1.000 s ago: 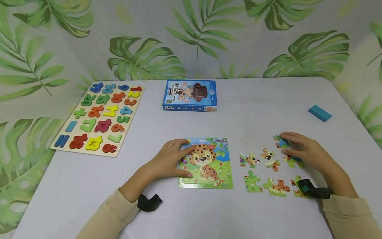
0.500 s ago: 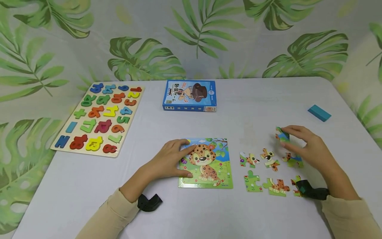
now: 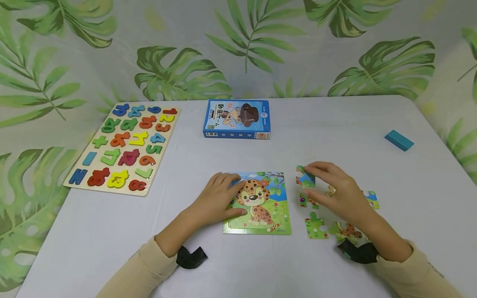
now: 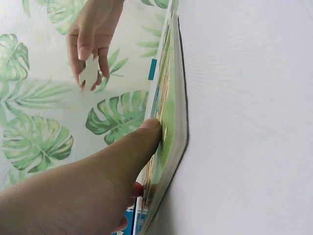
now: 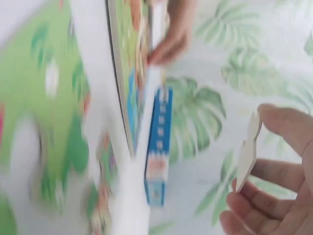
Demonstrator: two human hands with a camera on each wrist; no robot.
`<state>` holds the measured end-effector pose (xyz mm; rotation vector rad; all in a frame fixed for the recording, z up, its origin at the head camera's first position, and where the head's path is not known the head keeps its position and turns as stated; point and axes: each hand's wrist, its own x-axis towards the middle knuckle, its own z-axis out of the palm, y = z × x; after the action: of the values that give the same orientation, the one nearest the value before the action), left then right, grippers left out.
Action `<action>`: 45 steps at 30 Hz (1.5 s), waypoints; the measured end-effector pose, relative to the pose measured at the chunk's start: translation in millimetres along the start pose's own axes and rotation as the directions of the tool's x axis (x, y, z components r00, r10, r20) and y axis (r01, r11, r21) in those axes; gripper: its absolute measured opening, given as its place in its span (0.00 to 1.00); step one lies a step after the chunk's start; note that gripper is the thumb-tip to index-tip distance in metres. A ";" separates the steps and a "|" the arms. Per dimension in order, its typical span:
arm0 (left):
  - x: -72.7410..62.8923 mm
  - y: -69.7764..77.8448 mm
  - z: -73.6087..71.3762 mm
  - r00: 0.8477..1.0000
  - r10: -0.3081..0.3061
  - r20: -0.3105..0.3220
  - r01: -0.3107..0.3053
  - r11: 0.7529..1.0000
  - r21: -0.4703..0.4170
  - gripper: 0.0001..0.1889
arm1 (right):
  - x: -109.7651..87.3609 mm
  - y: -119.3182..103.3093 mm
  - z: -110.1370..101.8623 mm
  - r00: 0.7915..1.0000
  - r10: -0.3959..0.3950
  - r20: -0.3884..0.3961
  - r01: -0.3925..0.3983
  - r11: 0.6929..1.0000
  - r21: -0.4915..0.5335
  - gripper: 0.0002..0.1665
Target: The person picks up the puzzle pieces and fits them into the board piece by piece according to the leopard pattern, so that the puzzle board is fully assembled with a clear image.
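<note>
A leopard puzzle board (image 3: 261, 203) lies at the table's front centre. My left hand (image 3: 220, 198) rests flat on its left side, fingers straight; in the left wrist view a fingertip (image 4: 149, 129) presses on the board (image 4: 171, 127). My right hand (image 3: 331, 190) hovers just right of the board and pinches a puzzle piece (image 3: 304, 177) above the table. The piece (image 5: 247, 154) shows edge-on in the right wrist view, and from the left wrist view it appears as a pale piece (image 4: 89, 71). Several loose puzzle pieces (image 3: 316, 225) lie under and around the right hand.
A wooden number board (image 3: 123, 145) sits at the left. A blue box (image 3: 237, 118) stands behind the puzzle board. A teal block (image 3: 398, 140) lies at the far right. A leaf-print cloth hangs behind the white table (image 3: 74, 231).
My right hand lifted a piece from the loose pile and carried it left towards the puzzle board. My left hand stayed on the board.
</note>
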<state>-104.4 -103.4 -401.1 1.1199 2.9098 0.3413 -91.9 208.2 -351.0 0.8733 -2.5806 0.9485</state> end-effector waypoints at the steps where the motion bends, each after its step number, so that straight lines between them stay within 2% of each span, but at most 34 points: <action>1: 0.8 1.3 -0.3 1.000 0.006 0.000 -0.006 1.000 -0.005 0.38 | 1.5 -4.0 6.1 1.000 0.011 0.016 -0.011 1.000 0.008 0.30; 6: 2.8 4.0 1.5 1.000 0.013 0.010 -0.013 0.999 -0.050 0.35 | 9.6 -16.4 34.2 0.993 0.062 0.105 -0.065 0.998 0.027 0.30; 12: 5.1 5.7 1.7 1.000 0.009 0.004 -0.009 0.998 -0.057 0.36 | 18.7 -16.5 57.6 0.961 0.150 0.231 -0.149 0.989 -0.023 0.32; 16: 9.1 7.7 3.0 0.999 0.034 0.007 -0.034 0.999 -0.003 0.35 | 23.3 -10.5 66.1 0.953 0.163 0.256 -0.149 0.986 -0.072 0.32; 23: 16.4 14.1 3.0 0.997 0.075 0.007 -0.076 0.990 0.117 0.35 | 26.6 -4.2 71.5 0.956 0.127 0.266 -0.102 0.989 -0.106 0.31; 27: 19.4 18.3 1.0 0.997 0.069 0.020 -0.072 0.975 0.208 0.33 | 28.2 -4.3 72.0 0.954 0.105 0.281 -0.076 0.991 -0.112 0.30; 32: 22.9 21.4 -0.2 0.999 0.036 0.037 -0.044 0.968 0.248 0.31 | 29.5 -5.0 70.4 0.944 0.098 0.315 -0.060 0.990 -0.127 0.31; 37: 24.4 23.7 0.8 0.998 0.019 0.052 -0.031 0.970 0.240 0.30 | 26.6 -4.3 66.6 0.916 0.101 0.387 -0.042 0.987 -0.158 0.33; 41: 24.2 22.8 1.0 0.998 0.018 0.056 -0.029 0.977 0.209 0.32 | 24.4 -3.1 64.8 0.908 0.080 0.410 -0.016 0.988 -0.156 0.35; 43: 22.8 19.9 0.4 0.998 0.012 0.058 -0.022 0.985 0.169 0.33 | 23.7 -2.2 63.9 0.899 0.071 0.432 -0.006 0.989 -0.150 0.37; 45: 20.1 15.6 -0.8 0.998 0.005 0.063 -0.011 0.996 0.094 0.35 | 23.0 -1.0 62.2 0.886 0.069 0.459 -0.012 0.992 -0.127 0.39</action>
<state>-109.2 -79.0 -395.6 1.1325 2.8949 0.1677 -111.4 156.5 -387.7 1.1303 -3.0265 0.6406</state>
